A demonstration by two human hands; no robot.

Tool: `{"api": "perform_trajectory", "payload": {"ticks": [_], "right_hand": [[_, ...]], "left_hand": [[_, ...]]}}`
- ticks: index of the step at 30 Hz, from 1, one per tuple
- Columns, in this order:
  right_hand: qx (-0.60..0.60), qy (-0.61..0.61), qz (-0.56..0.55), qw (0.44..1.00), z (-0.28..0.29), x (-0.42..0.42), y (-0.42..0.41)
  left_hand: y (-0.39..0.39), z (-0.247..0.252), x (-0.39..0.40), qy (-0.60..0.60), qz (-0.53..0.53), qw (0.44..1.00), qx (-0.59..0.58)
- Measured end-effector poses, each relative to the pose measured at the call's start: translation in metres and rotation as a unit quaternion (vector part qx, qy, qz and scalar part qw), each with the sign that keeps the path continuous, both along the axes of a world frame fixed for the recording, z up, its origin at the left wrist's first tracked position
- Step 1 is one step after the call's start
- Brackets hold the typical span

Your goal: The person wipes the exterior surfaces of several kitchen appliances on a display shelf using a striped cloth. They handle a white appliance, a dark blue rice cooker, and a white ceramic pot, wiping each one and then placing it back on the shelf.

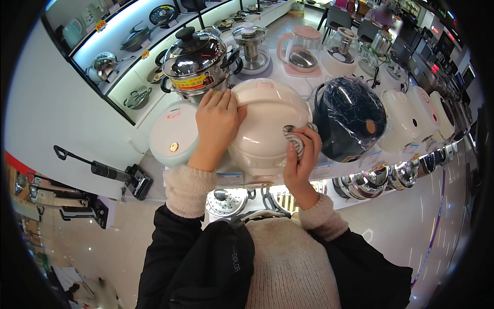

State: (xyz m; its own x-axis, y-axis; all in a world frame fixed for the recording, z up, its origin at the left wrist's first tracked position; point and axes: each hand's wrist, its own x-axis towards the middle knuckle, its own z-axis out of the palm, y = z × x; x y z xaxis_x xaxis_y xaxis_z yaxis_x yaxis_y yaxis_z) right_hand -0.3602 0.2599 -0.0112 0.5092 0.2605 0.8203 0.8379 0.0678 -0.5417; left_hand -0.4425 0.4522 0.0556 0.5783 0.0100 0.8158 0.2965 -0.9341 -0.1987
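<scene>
A cream rice cooker [262, 131] with a curved lid handle stands on the white display counter before me. My left hand [219, 119] rests over its upper left side, near the handle's end, with the thumb against the cream shell. In my right hand [305, 154] is a grey striped cloth [295, 142], bunched between the fingers and pressed to the cooker's right side. Left of it sits a pale green round-lidded cooker [174, 133], partly behind my left wrist. A dark blue rice cooker [351, 116] under clear plastic film stands to the right.
Behind are a steel steamer pot [195, 63], a glass kettle [251, 50] and a pink kettle [303, 54]. White cookers [399, 116] continue rightward. Steel pots [368, 181] line a lower shelf. A vacuum cleaner [112, 172] stands at left. A person [94, 291] is at lower left.
</scene>
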Motion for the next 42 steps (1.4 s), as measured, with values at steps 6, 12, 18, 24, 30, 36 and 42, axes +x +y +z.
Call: {"api": "perform_trajectory", "payload": {"ticks": [6, 12, 18, 24, 30, 36, 42], "right_hand": [[0.037, -0.034, 0.013, 0.999, -0.001, -0.005, -0.015], [-0.005, -0.089, 0.007, 0.996, -0.002, -0.012, -0.036], [0.009, -0.075, 0.0, 0.997, -0.004, -0.013, -0.041], [0.031, -0.062, 0.006, 0.998, -0.01, -0.009, -0.043], [0.028, -0.058, -0.008, 0.998, -0.008, -0.01, -0.046], [0.014, -0.049, -0.007, 0.999, -0.01, -0.012, -0.044], [0.01, -0.049, -0.001, 0.999, -0.01, -0.014, -0.041]], "left_hand": [[-0.008, 0.053, 0.01, 0.049, -0.017, 0.996, -0.075], [-0.02, 0.091, 0.043, 0.037, -0.076, 0.996, -0.008], [-0.039, 0.116, 0.079, 0.048, -0.115, 0.992, -0.009], [-0.054, 0.124, 0.095, 0.055, -0.12, 0.99, -0.041], [-0.034, 0.102, 0.067, 0.009, -0.094, 0.996, 0.004], [0.005, 0.052, 0.019, 0.004, -0.059, 0.991, -0.121], [0.006, -0.001, -0.002, -0.029, -0.04, 0.98, -0.194]]}}
